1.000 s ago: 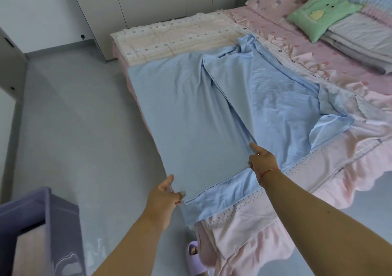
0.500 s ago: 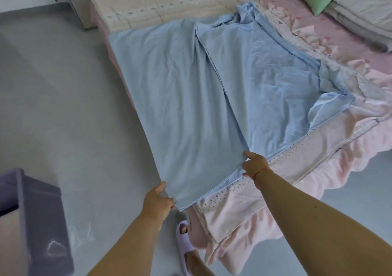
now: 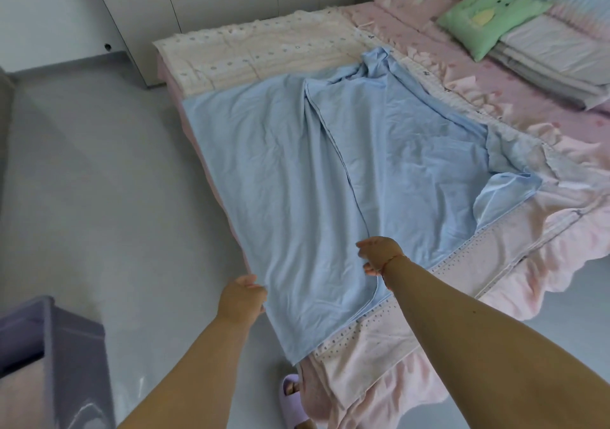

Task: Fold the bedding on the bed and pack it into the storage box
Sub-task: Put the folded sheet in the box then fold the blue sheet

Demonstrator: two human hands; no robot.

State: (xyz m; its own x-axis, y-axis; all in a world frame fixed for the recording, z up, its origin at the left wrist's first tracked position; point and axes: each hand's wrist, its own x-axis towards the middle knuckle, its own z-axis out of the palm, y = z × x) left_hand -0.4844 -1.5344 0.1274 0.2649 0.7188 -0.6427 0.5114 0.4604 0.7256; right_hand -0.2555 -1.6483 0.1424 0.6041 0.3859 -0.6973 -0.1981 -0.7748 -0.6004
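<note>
Pale grey floor, pink frilled bed (image 3: pixel 495 263). Thin light-blue cotton sheet (image 3: pixel 297 181) spread at bed's near corner, half-folded, seam at 12 o'clock. Left hand (image 3: pixel 242 300) pinching near corner; right hand (image 3: pixel 379 252) curled on folded edge. Likely light, limp, wrinkle-prone: best gripped at corners. Purple storage box (image 3: pixel 76 346) at 8 o'clock.

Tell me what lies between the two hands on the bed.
In the head view, only the near stretch of the blue sheet spans from the left hand, gripping its corner, to the right hand, holding its folded edge.
</note>
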